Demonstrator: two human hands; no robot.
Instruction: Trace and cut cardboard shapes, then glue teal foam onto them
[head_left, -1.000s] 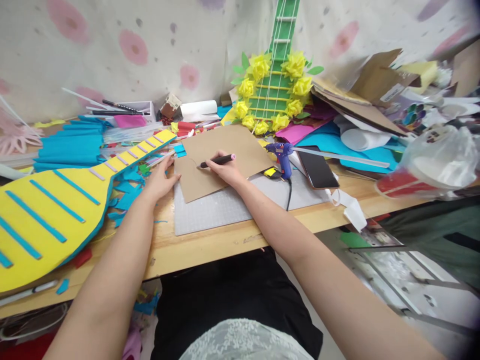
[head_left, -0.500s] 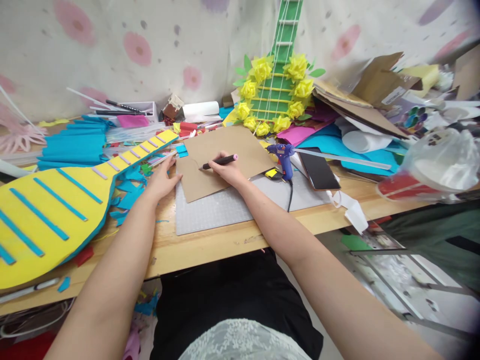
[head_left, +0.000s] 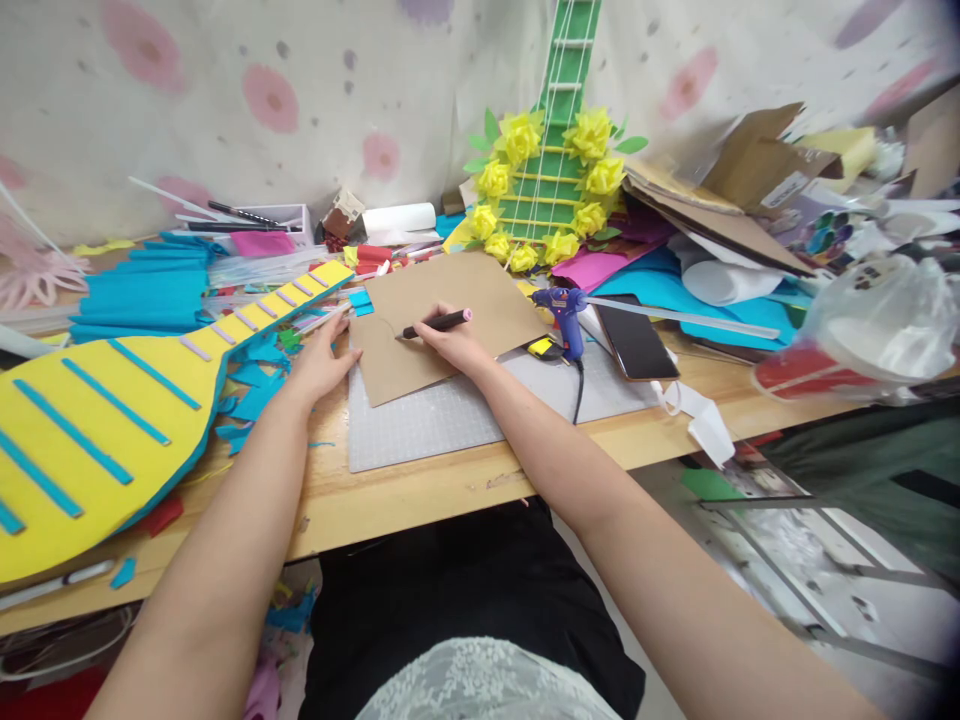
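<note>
Marker tip: sits slightly nearer on the sheet than a second ago; otherwise only a small view shift.
Right hand: narrow pen grip on black marker, pink end up and right, tip at or just above the sheet.
Left hand: thumb and fingers spread wide, not pinching; thumb tip at the sheet's left edge. Pressure: cannot tell.
Brown cardboard sheet: on the gray cutting mat, mid-table; faint curved line at its left.
Sheet handling: likely light, fairly stiff, prone to sliding and creasing; best held flat near the left edge, clear of the line.
Marker handling: light, rigid, probably smooth; best gripped low on the barrel.
Blue glue gun: just beside the sheet's right edge, glue stick pointing right, cord running near. Main obstruction; may be hot.
Phone: right of the gun.
Yellow guitar-shaped cutout: left, neck reaching toward the sheet; blue scraps crowd the left forearm.
Green guitar-shaped piece: upright behind the sheet's far edge; yellow paper roses look crushable.
</note>
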